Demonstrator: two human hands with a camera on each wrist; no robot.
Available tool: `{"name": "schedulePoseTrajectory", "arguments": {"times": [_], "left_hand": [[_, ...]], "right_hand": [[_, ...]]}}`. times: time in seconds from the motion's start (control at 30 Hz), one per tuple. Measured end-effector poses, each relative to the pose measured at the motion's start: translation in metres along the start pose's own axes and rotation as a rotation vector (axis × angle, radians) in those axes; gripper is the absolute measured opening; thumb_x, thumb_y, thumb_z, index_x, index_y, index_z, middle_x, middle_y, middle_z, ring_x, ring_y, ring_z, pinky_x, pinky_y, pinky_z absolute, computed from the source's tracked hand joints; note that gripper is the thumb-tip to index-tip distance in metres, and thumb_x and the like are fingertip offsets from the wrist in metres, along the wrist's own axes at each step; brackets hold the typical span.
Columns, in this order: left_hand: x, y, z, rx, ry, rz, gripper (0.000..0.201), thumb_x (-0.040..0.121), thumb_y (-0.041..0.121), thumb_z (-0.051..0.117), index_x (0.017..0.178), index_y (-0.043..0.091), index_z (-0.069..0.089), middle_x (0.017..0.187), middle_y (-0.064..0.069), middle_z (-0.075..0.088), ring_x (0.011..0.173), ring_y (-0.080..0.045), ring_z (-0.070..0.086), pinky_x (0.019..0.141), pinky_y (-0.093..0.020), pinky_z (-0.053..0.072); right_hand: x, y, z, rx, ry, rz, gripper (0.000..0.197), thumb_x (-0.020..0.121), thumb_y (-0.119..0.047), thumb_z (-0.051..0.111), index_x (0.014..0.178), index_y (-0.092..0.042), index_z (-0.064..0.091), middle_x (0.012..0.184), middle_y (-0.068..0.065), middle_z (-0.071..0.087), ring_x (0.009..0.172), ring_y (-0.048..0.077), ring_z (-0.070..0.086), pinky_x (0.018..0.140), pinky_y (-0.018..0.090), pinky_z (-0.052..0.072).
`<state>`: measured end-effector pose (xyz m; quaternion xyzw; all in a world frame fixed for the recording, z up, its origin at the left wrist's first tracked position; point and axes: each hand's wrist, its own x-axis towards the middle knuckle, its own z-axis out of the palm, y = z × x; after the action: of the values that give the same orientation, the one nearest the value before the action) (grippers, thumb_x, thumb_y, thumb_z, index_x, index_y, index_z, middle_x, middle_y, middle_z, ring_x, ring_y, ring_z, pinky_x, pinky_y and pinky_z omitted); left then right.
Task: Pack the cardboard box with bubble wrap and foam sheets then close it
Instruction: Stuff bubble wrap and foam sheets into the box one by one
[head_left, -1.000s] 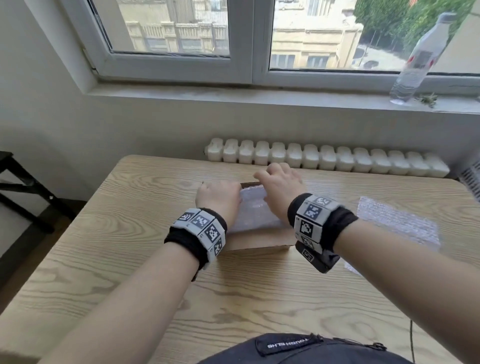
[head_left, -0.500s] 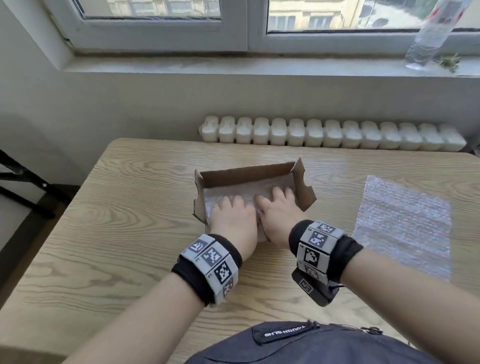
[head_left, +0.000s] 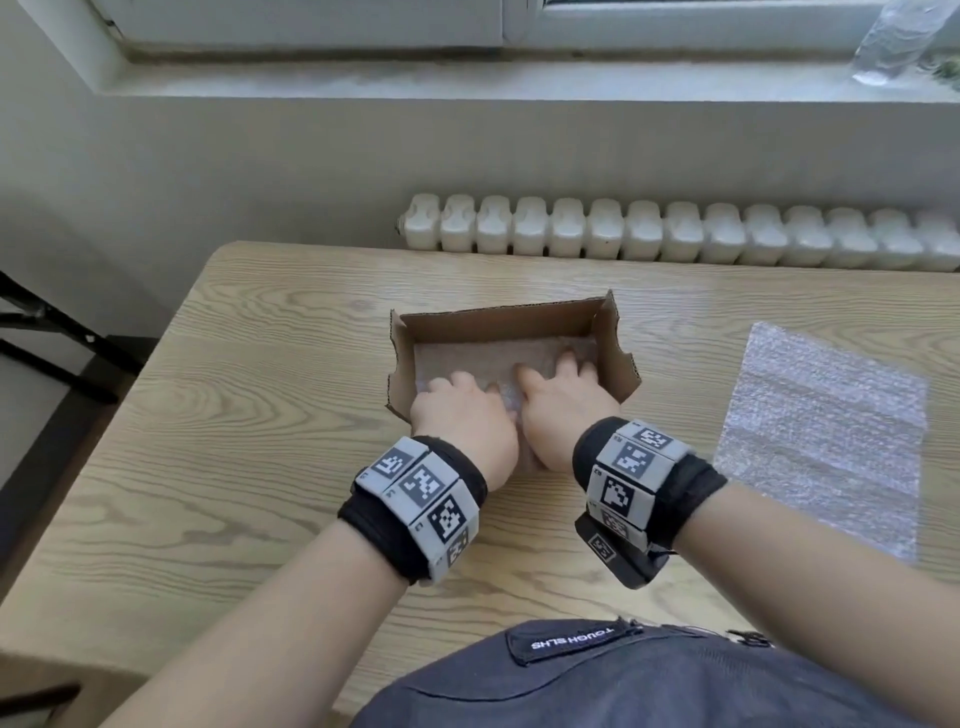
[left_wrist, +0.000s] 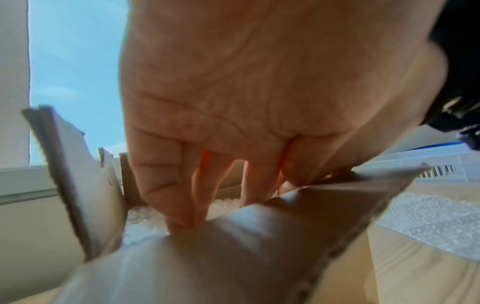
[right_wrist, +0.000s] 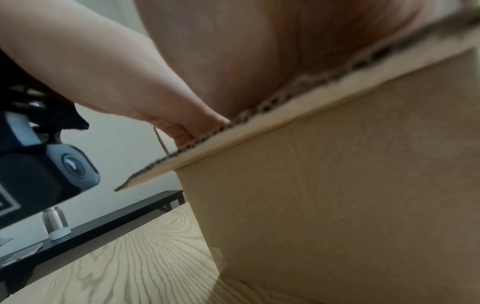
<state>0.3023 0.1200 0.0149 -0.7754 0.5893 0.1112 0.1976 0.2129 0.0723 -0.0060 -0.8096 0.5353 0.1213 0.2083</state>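
An open cardboard box sits mid-table with its side flaps up. A bubble wrap sheet lines its floor. My left hand and right hand lie side by side inside the near half of the box, fingers straight, pressing the sheet down. In the left wrist view the fingers reach down onto the bubble wrap behind the near wall. The right wrist view shows my palm over the box's outer wall. A second bubble wrap sheet lies flat to the right.
The wooden table ends at a white radiator under the window sill. A plastic bottle stands on the sill at far right. A black bench is off the table's left edge.
Both hands have drawn back from the box's far edge and pushed the bubble wrap down to the floor of the box. The head view has tilted downward.
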Motion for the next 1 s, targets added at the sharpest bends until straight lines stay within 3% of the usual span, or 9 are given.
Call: {"name": "schedulePoseTrajectory", "arguments": {"times": [0.13,0.27,0.4,0.47,0.63,0.8,1.0], "left_hand": [[0.004,0.000,0.003,0.044,0.019,0.036,0.047,0.097,0.039,0.020,0.132,0.019,0.044,0.130,-0.011,0.053,0.119,-0.032,0.044,0.092,-0.040,0.032],[0.009,0.002,0.006,-0.071,-0.006,0.007,0.051,0.098,0.041,0.015,0.128,0.017,0.049,0.131,-0.015,0.052,0.120,-0.036,0.040,0.097,-0.043,0.031],[0.013,0.002,0.009,-0.126,-0.011,0.007,0.055,0.099,0.041,0.016,0.132,0.011,0.046,0.140,-0.022,0.042,0.136,-0.043,0.022,0.108,-0.047,0.024],[0.014,0.000,0.012,-0.242,-0.030,-0.003,0.052,0.098,0.041,0.019,0.133,0.011,0.042,0.139,-0.024,0.037,0.135,-0.044,0.024,0.105,-0.047,0.030],[0.026,-0.004,0.012,-0.379,-0.036,0.002,0.047,0.094,0.040,0.033,0.129,0.011,0.041,0.130,-0.024,0.034,0.114,-0.044,0.046,0.094,-0.041,0.039],[0.039,-0.007,0.012,-0.443,-0.121,0.013,0.049,0.094,0.039,0.036,0.134,0.013,0.035,0.136,-0.025,0.030,0.119,-0.045,0.045,0.098,-0.040,0.037],[0.041,-0.005,0.019,-0.470,-0.106,0.002,0.050,0.094,0.041,0.032,0.134,0.012,0.033,0.138,-0.027,0.032,0.126,-0.046,0.038,0.102,-0.042,0.033]], "right_hand": [[0.003,0.001,-0.001,0.019,0.008,0.006,0.046,0.092,-0.029,0.041,0.137,-0.028,0.030,0.147,0.024,0.017,0.133,0.041,0.022,0.101,0.049,0.036],[0.004,0.004,-0.002,0.013,0.005,-0.006,0.045,0.094,-0.032,0.034,0.139,-0.029,0.030,0.149,0.025,0.012,0.136,0.045,0.010,0.111,0.049,0.023],[0.007,0.006,-0.005,-0.015,-0.023,-0.003,0.044,0.094,-0.030,0.032,0.138,-0.027,0.030,0.148,0.028,0.014,0.135,0.048,0.006,0.113,0.048,0.015],[0.009,0.006,-0.006,-0.028,-0.048,0.005,0.043,0.094,-0.030,0.032,0.137,-0.026,0.030,0.147,0.030,0.014,0.135,0.049,0.007,0.113,0.050,0.014],[0.019,0.004,-0.011,0.045,-0.119,0.045,0.042,0.094,-0.029,0.036,0.135,-0.027,0.029,0.147,0.029,0.016,0.135,0.042,0.017,0.106,0.050,0.029],[0.029,0.006,-0.012,0.115,-0.182,0.082,0.050,0.092,-0.033,0.039,0.139,-0.031,0.023,0.145,0.028,0.024,0.133,0.042,0.025,0.105,0.047,0.032],[0.026,0.007,-0.012,0.120,-0.153,0.068,0.047,0.092,-0.032,0.038,0.138,-0.031,0.025,0.142,0.027,0.031,0.131,0.040,0.030,0.101,0.046,0.036]]}}
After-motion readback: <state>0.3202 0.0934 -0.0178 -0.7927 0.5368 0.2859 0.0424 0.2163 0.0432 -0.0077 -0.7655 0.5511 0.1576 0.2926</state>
